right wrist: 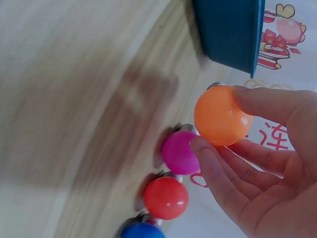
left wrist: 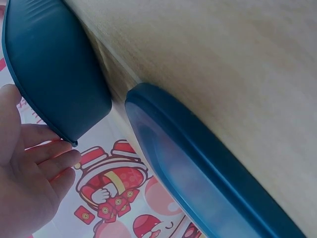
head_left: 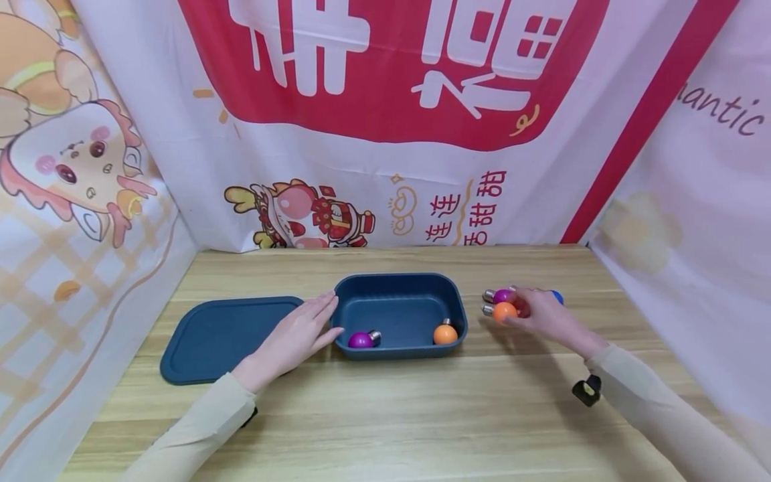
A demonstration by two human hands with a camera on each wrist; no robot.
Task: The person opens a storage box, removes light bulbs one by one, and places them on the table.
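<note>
My right hand [head_left: 545,317] pinches an orange light bulb [right wrist: 223,116] between thumb and fingers, raised off the table to the right of the box. Behind it on the table lie a purple bulb [right wrist: 181,152], a red bulb [right wrist: 166,198] and a blue bulb [right wrist: 143,231]. With fingers extended, my left hand [head_left: 296,340] touches the left rim of a dark blue box [head_left: 397,352]. Inside that box lie a purple bulb [head_left: 361,340] at the front left and another orange bulb [head_left: 446,333] at the front right.
A dark blue lid [head_left: 223,338] lies flat left of the box, partly behind my left hand and forearm. The wooden table [head_left: 397,422] ends at printed cloth walls [head_left: 415,194] at the back and both sides.
</note>
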